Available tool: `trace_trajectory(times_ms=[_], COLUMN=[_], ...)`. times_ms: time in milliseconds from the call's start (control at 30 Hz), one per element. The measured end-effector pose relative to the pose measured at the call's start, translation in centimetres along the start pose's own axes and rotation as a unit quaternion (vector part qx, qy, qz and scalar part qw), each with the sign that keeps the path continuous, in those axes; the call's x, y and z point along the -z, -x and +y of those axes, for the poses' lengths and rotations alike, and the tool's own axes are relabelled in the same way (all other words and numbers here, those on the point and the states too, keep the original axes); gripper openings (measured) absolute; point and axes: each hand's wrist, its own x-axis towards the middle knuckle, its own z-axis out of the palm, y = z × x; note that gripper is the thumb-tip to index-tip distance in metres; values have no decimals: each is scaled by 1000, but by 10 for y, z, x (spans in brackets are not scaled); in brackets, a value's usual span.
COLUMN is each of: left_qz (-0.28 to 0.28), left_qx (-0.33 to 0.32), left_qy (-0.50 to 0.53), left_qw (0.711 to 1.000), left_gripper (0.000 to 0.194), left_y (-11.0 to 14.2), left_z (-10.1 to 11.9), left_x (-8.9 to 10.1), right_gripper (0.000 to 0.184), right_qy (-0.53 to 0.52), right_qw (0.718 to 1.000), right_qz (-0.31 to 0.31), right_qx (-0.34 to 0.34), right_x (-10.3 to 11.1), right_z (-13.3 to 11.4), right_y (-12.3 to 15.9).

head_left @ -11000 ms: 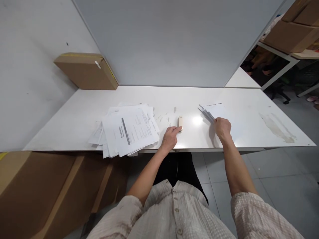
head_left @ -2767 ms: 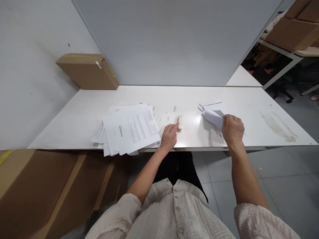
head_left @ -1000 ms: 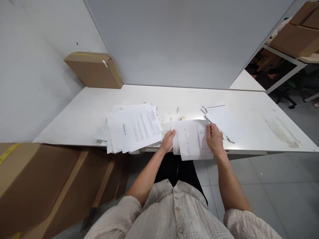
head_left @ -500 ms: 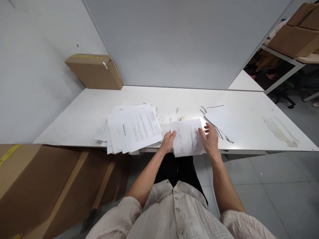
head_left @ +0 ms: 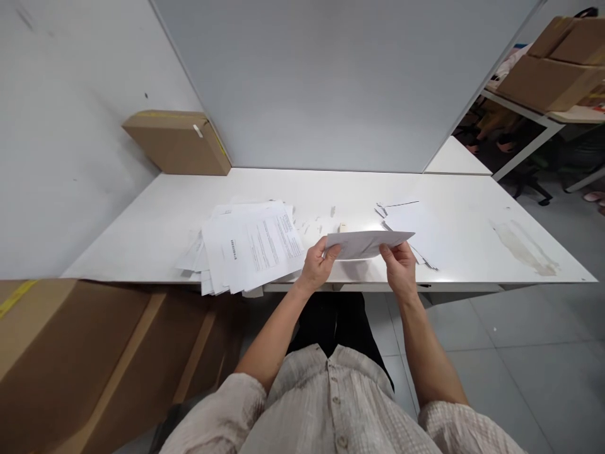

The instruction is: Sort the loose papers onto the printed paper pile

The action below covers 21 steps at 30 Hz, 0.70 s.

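Observation:
A sheet of paper (head_left: 362,244), tilted and seen at a slant, is held above the desk's front edge. My left hand (head_left: 317,263) grips its left end, thumb on the near face. At the other end my right hand (head_left: 399,266) pinches the paper between thumb and fingers. Whether it is one sheet or more I cannot tell. To the left lies a spread pile of printed sheets (head_left: 253,246), some jutting over the front edge. Just beyond my right hand is a smaller stack of papers (head_left: 411,217), its top sheet blank.
The white desk (head_left: 467,214) has a stained patch (head_left: 524,247) at right. A small pale block (head_left: 343,227) lies behind the held paper. A cardboard box (head_left: 179,144) stands at the back left, against the grey partition (head_left: 302,82). Large cardboard boxes (head_left: 70,353) sit below left.
The paper has turned from upright, print facing me, to lying crosswise and tilted. My right hand has closed on its right end; my left hand still holds the left.

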Motion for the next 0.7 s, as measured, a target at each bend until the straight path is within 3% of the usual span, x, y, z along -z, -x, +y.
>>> trace_trajectory(times_ms=[167,467,600,700], left_qz=[4,39,-11,11], left_qx=[11,111,175,200], left_qy=[20,79,94,59], left_qw=[1000,990,980,978], left_gripper=[35,36,38,40], left_y=[5,-1,1,7], left_z=[-22,4,-1,-18], left_x=[-3,-9,-13,-12], right_gripper=[31,26,25,28], right_qy=[22,124,178,153], right_qw=[999,989,979,975], right_qz=[-12,-25,5,35], right_qx=[-29,-73,-99,-154], right_x=[1,6,25,51], right_z=[19,0,-14,-18], right_y=[1,0,5,12])
